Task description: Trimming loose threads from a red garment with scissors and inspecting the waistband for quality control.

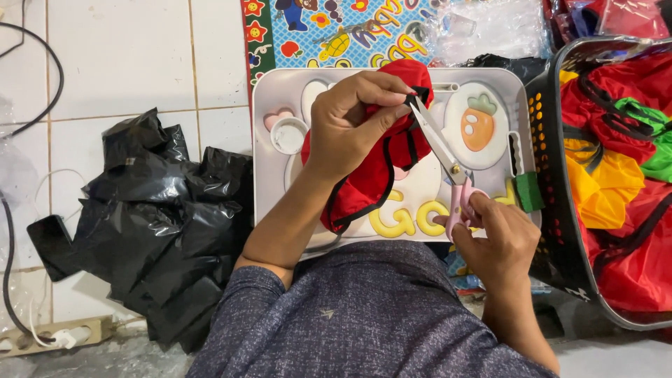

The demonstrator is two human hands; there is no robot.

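Fabric piece, red with black edging, soft and crumpled (364, 175): being held bunched above a grey moulded plastic lap tray with raised cartoon shapes (269, 147). It is being gripped by the left hand (350, 122), whose fingers are closed around the upper folds, the thumb and forefinger pinching a black trim end taut near the top. Judged light, limp and easily creased; it is best taken near the trim being cut, so that the edge is being kept stretched and the loose folds are being kept out of the blades.

Scissors, steel-bladed with pink plastic handles (448, 164): being held in the right hand (493, 238), fingers closed through and around the handle loops. The blades are being held slightly parted, the tips meeting the black trim just beside the left fingertips.

Basket, black perforated plastic (546, 140): being filled with red, yellow and green fabric pieces with black straps (616, 175), standing just beside the tray.

Bags, black crumpled plastic film (168, 217): being piled on white floor tiles (119, 56), well apart from the scissors.
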